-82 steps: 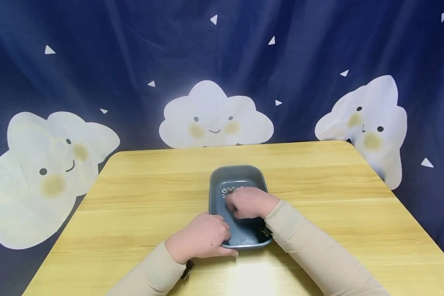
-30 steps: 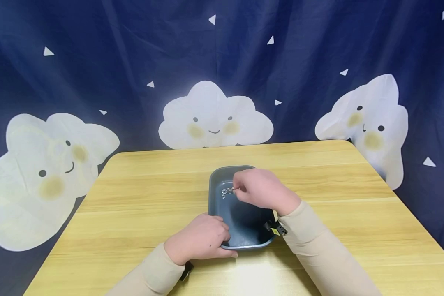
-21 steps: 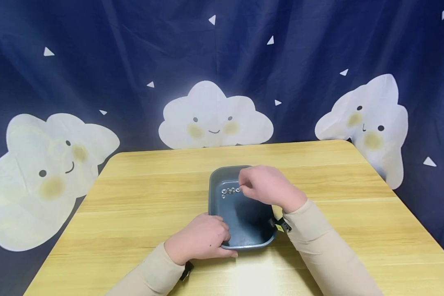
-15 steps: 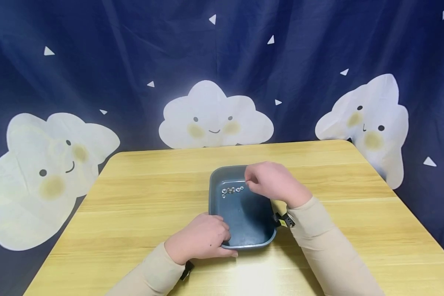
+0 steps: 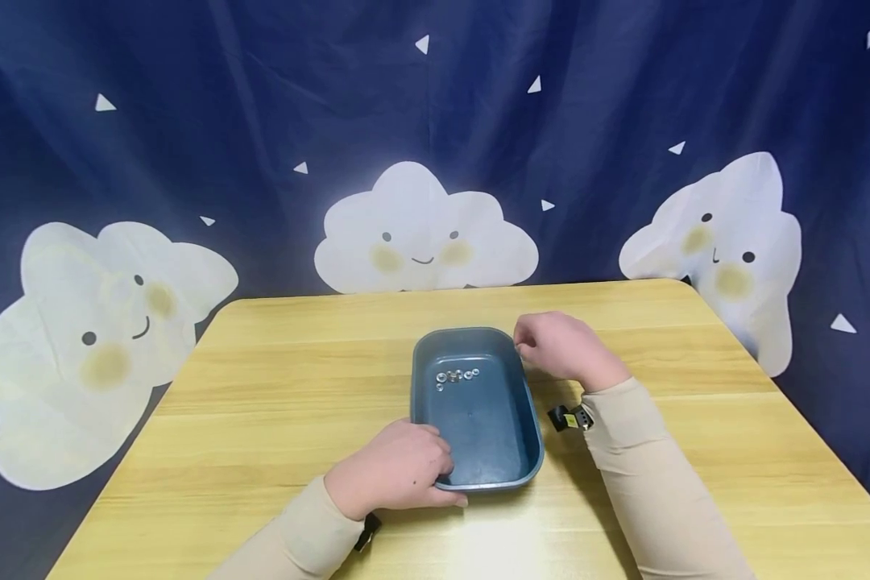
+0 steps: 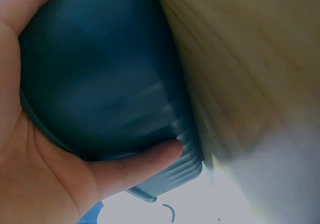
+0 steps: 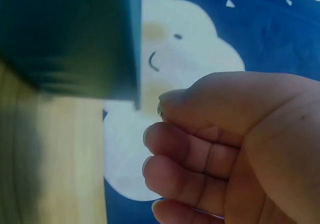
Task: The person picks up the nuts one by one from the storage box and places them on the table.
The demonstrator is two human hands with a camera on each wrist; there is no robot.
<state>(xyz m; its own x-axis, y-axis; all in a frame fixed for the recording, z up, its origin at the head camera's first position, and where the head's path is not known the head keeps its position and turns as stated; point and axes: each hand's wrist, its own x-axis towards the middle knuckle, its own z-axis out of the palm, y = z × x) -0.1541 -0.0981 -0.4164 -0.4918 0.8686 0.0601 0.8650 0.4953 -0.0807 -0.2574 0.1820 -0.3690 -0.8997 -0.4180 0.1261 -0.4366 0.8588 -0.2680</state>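
Note:
A dark blue-green rectangular plastic box [image 5: 486, 435] stands on the table. My left hand [image 5: 395, 467] grips its near left corner, fingers over the rim; in the left wrist view the thumb [image 6: 140, 165] lies along the outer wall. Inside, toward the far left, sit several small shiny ring-like pieces [image 5: 459, 375], most of them in a row. Just beyond the right rim is my right hand [image 5: 561, 346], thumb and forefinger pinched together. A tiny shiny piece [image 7: 159, 108] glints at those fingertips in the right wrist view, mostly hidden by them.
The light wood-grain table [image 5: 297, 387] extends on both sides of the box. Behind it hangs a dark blue curtain [image 5: 261, 97] printed with white clouds. A black wrist device [image 5: 571, 417] projects below the right sleeve, close to the box's right wall.
My right hand has risen from inside the box and moved right past its rim, uncovering the row of shiny pieces. The left hand and the box have stayed put.

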